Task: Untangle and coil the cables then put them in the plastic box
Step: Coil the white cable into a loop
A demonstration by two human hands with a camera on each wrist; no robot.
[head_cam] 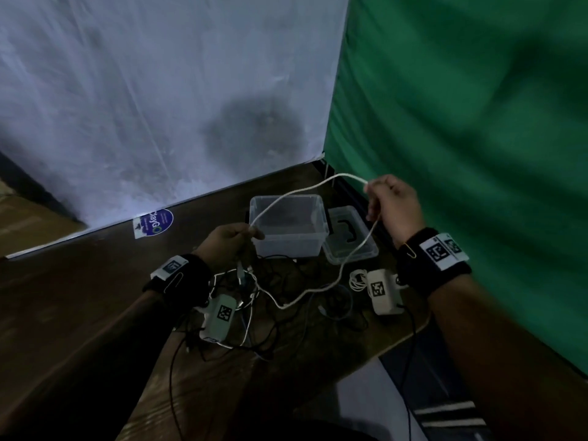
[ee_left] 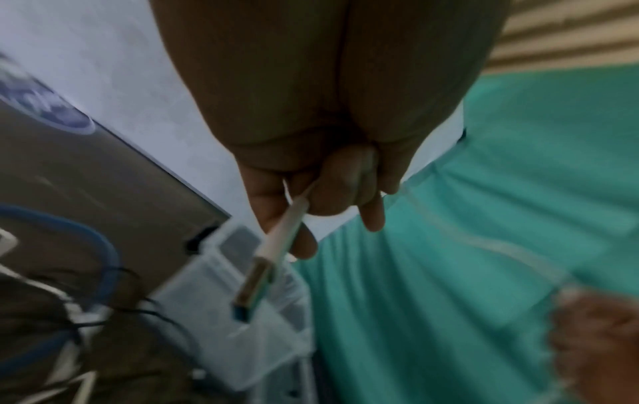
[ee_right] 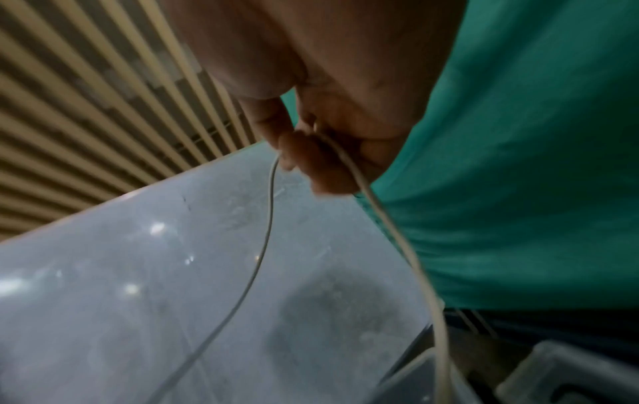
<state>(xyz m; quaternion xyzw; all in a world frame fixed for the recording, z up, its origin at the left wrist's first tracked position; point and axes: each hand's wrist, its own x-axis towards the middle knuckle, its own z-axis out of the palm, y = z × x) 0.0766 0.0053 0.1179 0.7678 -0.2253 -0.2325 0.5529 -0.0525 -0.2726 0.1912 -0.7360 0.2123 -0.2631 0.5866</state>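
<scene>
A white cable (head_cam: 296, 192) stretches between both hands above the clear plastic box (head_cam: 318, 241). My left hand (head_cam: 227, 241) grips one end near the box's front left corner; in the left wrist view its USB plug (ee_left: 254, 284) hangs below the curled fingers (ee_left: 304, 246). My right hand (head_cam: 393, 205), raised to the right of the box, pinches the cable (ee_right: 390, 232) further along, and the rest drops in a loop to the table. A tangle of black, blue and white cables (head_cam: 286, 300) lies on the table in front of the box.
The box's clear lid (head_cam: 358, 249) lies just right of the box. A small coiled white cable (head_cam: 358, 280) lies near the right wrist. A white sheet (head_cam: 159, 106) stands behind the table and a green curtain (head_cam: 461, 138) hangs on the right. A sticker (head_cam: 156, 222) is on the wooden table.
</scene>
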